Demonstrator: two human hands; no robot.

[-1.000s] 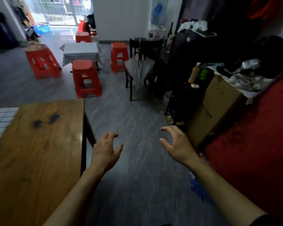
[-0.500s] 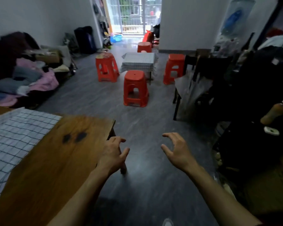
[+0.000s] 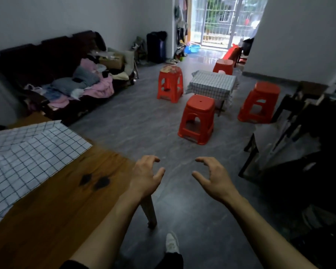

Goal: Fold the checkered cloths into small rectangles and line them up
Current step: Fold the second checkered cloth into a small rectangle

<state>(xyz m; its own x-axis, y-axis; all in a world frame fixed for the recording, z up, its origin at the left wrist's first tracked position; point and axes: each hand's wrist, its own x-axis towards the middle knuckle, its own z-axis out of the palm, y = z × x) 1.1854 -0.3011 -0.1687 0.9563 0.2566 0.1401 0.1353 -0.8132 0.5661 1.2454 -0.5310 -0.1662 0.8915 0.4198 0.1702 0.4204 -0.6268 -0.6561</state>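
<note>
A white checkered cloth (image 3: 25,160) lies spread out on the left part of the wooden table (image 3: 62,210), with a loose fold across it. My left hand (image 3: 146,176) hovers past the table's right corner, fingers loosely curled, holding nothing. My right hand (image 3: 211,177) hangs over the floor to its right, fingers also loosely curled and empty. Neither hand touches the cloth. A second checkered cloth (image 3: 211,85) covers a small table farther down the room.
Several red plastic stools (image 3: 197,119) stand on the grey floor ahead. A dark sofa (image 3: 66,74) piled with clothes runs along the left wall. Dark chairs and furniture (image 3: 299,142) crowd the right side. My white shoe (image 3: 172,243) shows below.
The view has swung left, bringing the checkered cloth and the sofa into sight. Both hands stay held out in front, empty, in much the same pose.
</note>
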